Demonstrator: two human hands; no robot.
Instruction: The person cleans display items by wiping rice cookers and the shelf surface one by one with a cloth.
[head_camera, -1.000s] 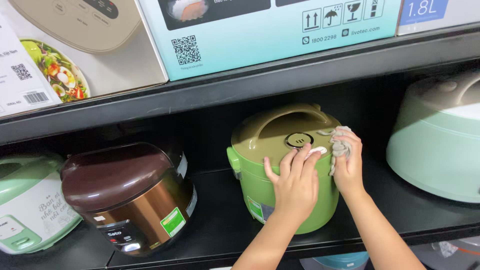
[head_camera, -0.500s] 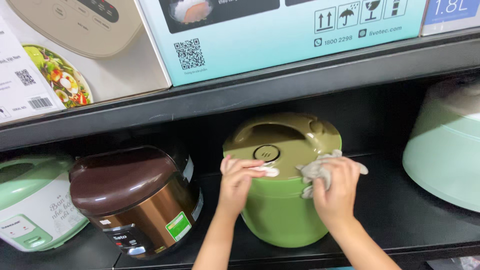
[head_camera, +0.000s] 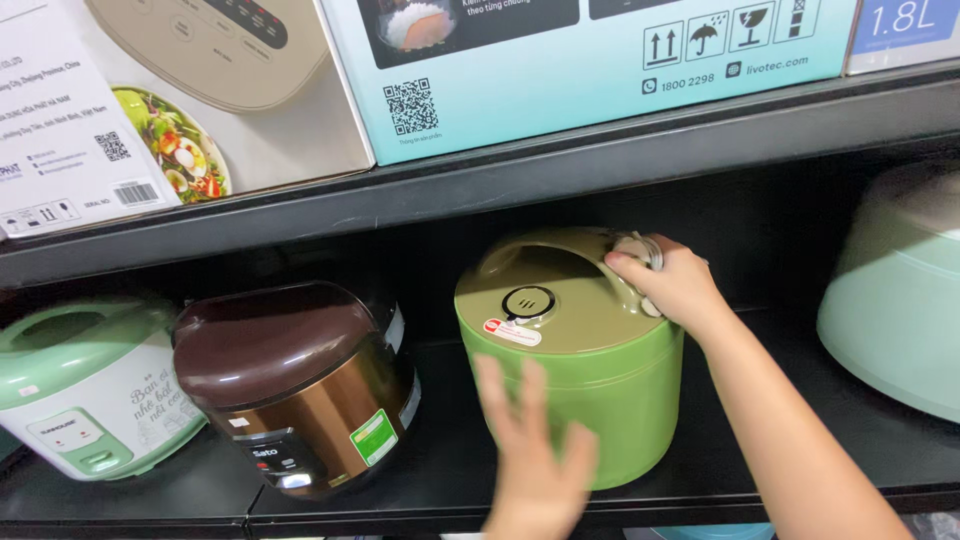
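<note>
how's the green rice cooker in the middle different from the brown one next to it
The green rice cooker has an olive lid with a round button; the brown rice cooker has a glossy dark brown dome lid and a coppery body. The right hand, with a cloth, rests on the green one's lid and the left hand is against its front; the brown one is untouched. Both stand on the same black shelf.

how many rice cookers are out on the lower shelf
4: a pale green and white cooker at far left, a brown cooker beside it, an olive green cooker under both hands, and a mint cooker cut off at right. More may sit out of frame.
</note>
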